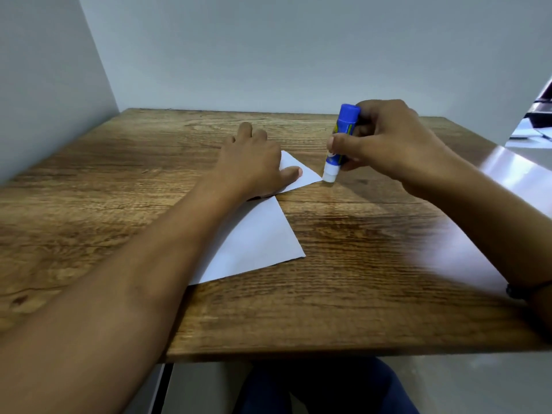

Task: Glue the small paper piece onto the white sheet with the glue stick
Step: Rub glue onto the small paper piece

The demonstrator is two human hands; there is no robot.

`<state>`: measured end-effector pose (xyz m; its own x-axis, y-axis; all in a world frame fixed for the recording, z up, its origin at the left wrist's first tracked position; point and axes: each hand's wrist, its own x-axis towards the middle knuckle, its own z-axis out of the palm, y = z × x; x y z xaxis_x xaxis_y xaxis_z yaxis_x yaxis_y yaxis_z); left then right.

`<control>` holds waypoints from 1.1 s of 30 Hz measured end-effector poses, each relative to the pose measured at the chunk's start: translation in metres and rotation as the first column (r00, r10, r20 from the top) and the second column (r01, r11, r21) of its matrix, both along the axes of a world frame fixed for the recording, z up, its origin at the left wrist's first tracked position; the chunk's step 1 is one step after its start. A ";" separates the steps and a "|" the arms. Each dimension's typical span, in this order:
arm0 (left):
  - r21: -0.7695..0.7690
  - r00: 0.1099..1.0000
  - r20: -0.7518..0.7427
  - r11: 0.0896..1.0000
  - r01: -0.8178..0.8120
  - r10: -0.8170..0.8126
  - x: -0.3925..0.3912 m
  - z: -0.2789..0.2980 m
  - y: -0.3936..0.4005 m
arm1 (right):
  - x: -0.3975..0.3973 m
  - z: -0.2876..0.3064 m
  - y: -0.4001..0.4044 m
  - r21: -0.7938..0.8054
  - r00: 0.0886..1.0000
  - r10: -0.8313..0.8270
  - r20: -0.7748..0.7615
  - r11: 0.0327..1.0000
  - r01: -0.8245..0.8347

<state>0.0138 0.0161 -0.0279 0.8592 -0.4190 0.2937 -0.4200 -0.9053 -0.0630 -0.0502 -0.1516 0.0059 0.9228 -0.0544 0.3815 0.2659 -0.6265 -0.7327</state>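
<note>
Two bare hands work over a wooden counter point(358, 264). The left hand point(254, 162) presses flat, fingers spread, on a small paper piece point(304, 174), just beyond the white sheet point(254, 243). The right hand point(385, 144) has its fingers clamped around a blue glue stick point(340, 138), tip down touching the piece's right corner.

Wood-grain table point(358, 294) in corner, plain grey walls point(268, 49), pale floor point(478, 383)

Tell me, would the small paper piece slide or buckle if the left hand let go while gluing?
Likely both. The small paper piece looks thin and light on a smooth wooden table, so the glue stick dragging at its corner could shift or crumple it. The left hand pinning it flat suggests it needs holding.
</note>
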 end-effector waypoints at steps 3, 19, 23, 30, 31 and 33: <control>-0.125 0.993 0.114 0.992 0.026 -0.012 -0.001 0.007 0.002 | 0.004 0.003 -0.003 0.059 0.999 -0.027 0.023 0.998 0.025; -0.039 0.989 0.010 0.988 0.147 -0.147 0.000 0.014 0.010 | 0.042 0.022 0.020 -0.016 0.998 -0.033 0.055 0.999 0.034; -0.056 0.969 -0.072 0.971 0.231 -0.234 0.000 0.014 0.007 | 0.055 0.018 0.023 -0.056 0.998 -0.067 0.016 0.996 0.068; -0.052 0.967 -0.109 0.973 0.225 -0.230 0.001 0.011 0.003 | 0.066 0.008 0.019 -0.094 0.993 -0.116 0.020 0.989 0.118; -0.055 0.967 -0.107 0.972 0.227 -0.232 0.001 0.011 0.003 | 0.067 0.008 0.019 -0.094 0.993 -0.119 0.027 0.988 0.121; -0.066 0.966 -0.109 0.972 0.227 -0.233 0.001 0.010 0.003 | 0.068 0.006 0.019 -0.105 0.992 -0.118 0.040 0.987 0.122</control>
<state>0.0151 0.0191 -0.0182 0.7708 -0.5961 0.2249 -0.6190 -0.7842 0.0429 0.0177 -0.1322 0.0123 0.8985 -0.1208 0.4220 0.2077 -0.7299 -0.6513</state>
